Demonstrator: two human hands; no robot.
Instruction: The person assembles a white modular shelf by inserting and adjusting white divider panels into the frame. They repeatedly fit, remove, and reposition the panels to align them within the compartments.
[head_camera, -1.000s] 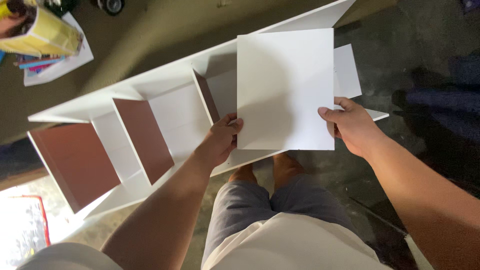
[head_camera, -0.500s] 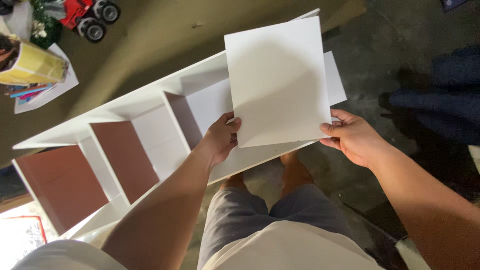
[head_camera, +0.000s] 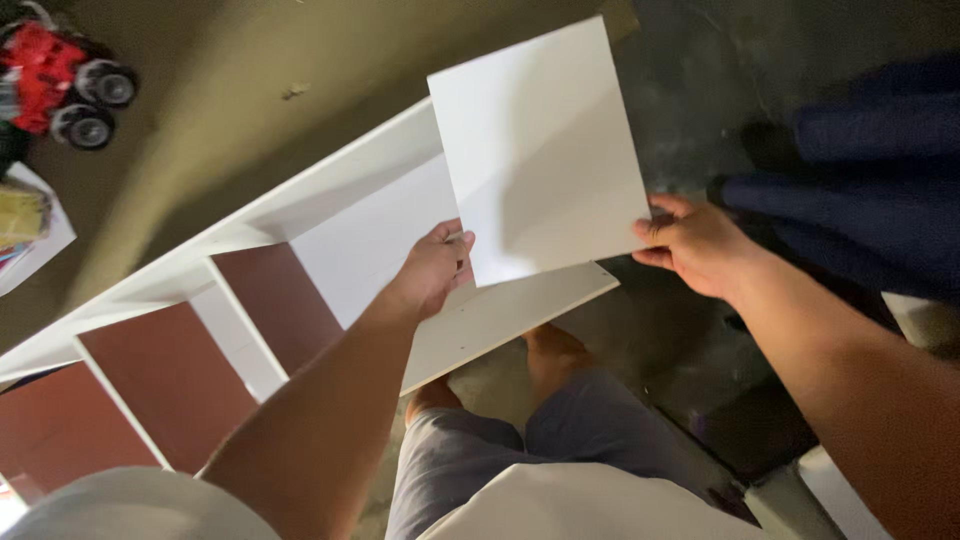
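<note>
just one white panel (head_camera: 540, 150), two hands

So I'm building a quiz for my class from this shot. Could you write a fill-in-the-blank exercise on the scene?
1. Both hands, the left hand and the right hand, hold a flat ____ panel.
2. The shelf unit below lies on the ____.
3. Its dividers show a ____ face.
4. The toy vehicle at upper left is mostly ____.

Missing words: white; floor; brown; red
</note>
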